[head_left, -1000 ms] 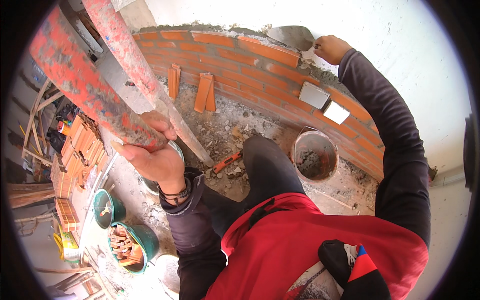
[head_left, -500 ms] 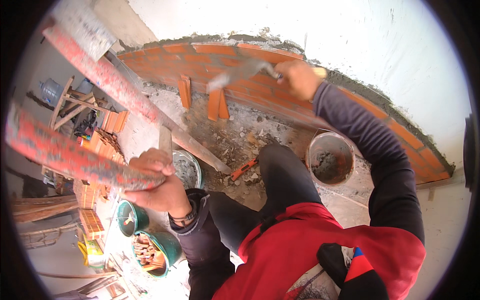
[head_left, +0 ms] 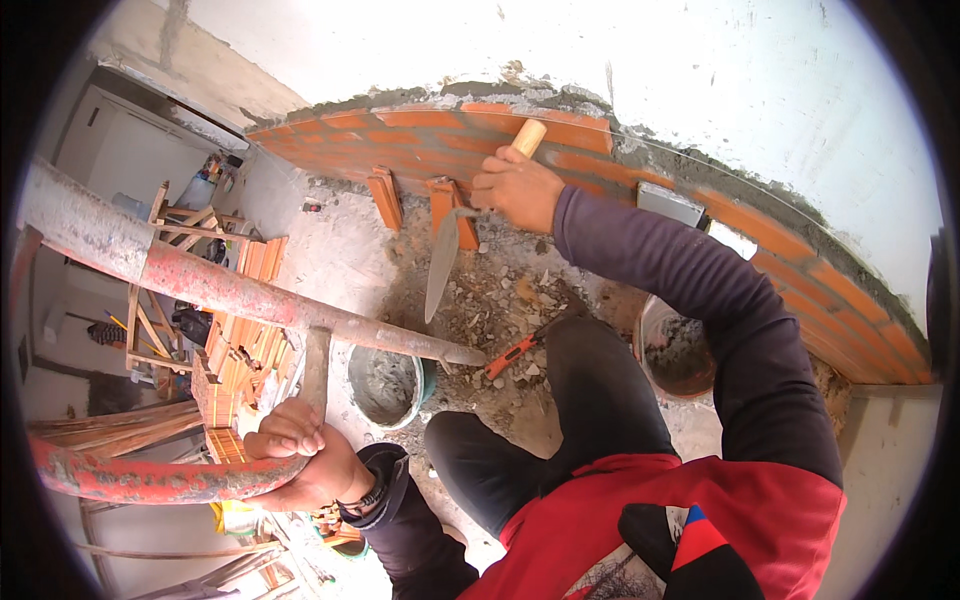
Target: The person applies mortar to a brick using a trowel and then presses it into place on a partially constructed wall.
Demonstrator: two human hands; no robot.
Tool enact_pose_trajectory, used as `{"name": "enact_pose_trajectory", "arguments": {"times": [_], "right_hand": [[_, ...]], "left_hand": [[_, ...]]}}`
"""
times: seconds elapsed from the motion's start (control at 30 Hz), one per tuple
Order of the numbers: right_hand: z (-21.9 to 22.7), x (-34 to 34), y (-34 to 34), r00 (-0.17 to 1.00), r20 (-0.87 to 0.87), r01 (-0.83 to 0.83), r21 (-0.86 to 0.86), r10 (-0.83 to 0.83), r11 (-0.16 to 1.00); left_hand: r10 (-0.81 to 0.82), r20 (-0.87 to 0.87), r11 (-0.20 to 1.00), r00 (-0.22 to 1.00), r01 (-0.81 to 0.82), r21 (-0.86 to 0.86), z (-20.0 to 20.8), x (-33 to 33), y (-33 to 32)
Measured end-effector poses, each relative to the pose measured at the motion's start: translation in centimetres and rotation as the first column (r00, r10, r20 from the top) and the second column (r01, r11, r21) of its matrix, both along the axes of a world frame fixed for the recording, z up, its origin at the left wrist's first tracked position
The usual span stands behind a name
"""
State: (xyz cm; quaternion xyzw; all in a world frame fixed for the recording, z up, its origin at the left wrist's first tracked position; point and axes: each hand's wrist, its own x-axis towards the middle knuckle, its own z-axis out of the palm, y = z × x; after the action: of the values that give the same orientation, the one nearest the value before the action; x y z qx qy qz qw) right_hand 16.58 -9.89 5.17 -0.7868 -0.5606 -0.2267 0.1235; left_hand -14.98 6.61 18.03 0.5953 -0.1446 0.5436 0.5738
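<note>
the right grip (head_left: 522,190) holds the trowel (head_left: 442,268) tip-down; the left grip (head_left: 334,472) clasps the pipe (head_left: 165,484), perhaps for steadiness, with a bucket (head_left: 429,382) just beyond it.

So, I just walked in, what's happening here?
A person faces a low, orange brick wall. Their right hand grips a trowel by its wooden handle, the blade angled down over loose rubble. The left hand is wrapped around a red, paint-worn pipe. A bucket of grey mix stands near the left knee, and an orange tool lies on the rubble.
</note>
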Motion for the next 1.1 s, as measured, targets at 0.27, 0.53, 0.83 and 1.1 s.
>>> {"name": "enact_pose_trajectory", "arguments": {"times": [0.27,0.53,0.83,1.1], "right_hand": [[-0.5,1.0,-0.4,0.998,-0.025,-0.049,0.019,0.049,0.999],[-0.7,0.9,-1.1,0.999,-0.05,0.009,0.068,-0.006,0.998],[-7.4,-8.5,-0.4,0.888,-0.454,0.185,0.21,-0.072,0.96],[-13.4,-12.4,-0.5,0.808,-0.538,0.315,0.052,-0.239,0.948]], "left_hand": [[-0.066,-0.048,0.995,0.997,0.07,0.076,0.0,-0.5,0.8],[-0.091,-0.052,0.99,0.994,0.096,0.106,0.1,-0.2,0.8],[0.811,0.347,0.542,0.471,-0.828,-0.144,-3.8,3.2,-7.6],[0.269,-0.639,0.891,0.721,0.066,0.449,-10.2,24.4,-13.5]]}}
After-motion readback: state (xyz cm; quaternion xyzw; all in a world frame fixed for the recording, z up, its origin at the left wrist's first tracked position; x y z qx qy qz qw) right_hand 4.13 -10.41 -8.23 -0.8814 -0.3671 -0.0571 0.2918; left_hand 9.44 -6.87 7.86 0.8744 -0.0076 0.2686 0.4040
